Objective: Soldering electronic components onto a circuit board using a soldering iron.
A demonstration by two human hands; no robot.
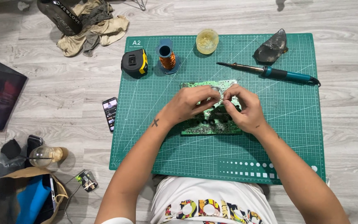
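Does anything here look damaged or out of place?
The circuit board under both hands has dark, scorched-looking patches. The soldering iron lies directly on the green mat, without a stand.

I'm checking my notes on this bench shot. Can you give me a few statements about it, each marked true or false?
1. Both hands, left hand and right hand, rest on the green circuit board. True.
2. The soldering iron is held in the right hand. False: it lies on the cutting mat, apart from both hands.
3. The copper wire spool stands between the tape measure and the small yellowish tub. True.
4. The phone lies on the mat. False: it lies on the floor, left of the mat.
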